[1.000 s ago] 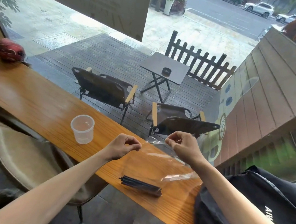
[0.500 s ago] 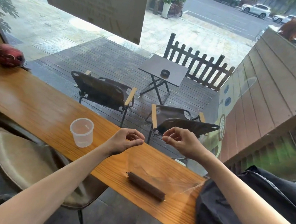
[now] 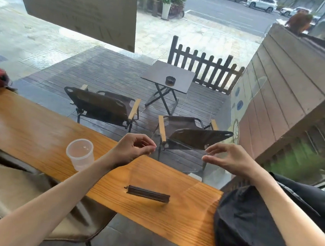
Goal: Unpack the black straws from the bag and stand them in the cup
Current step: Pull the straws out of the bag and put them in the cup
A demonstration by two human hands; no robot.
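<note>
Above the wooden counter [image 3: 36, 129], both hands hold up a clear plastic bag [image 3: 172, 170] by its top corners: the left hand [image 3: 132, 149] pinches one corner with curled fingers, and the right hand [image 3: 228, 159] nips the other between thumb and fingertips. Inside, the bundle of black straws [image 3: 148, 194] lies crosswise at the bag's bottom, hanging just over the near edge of the counter. The empty clear cup [image 3: 80, 153] stands upright on the counter to the left of the left forearm, apart from the bag. Judging from this, the unpacking has barely started, since the straws are all inside and the mouth is probably not yet open. Pulling the film apart sharply could tear it and spill the straws off the near edge onto the floor. A swing of the left forearm could also tip the light cup. A dark bag [image 3: 250, 232] crowds the counter's right end.
</note>
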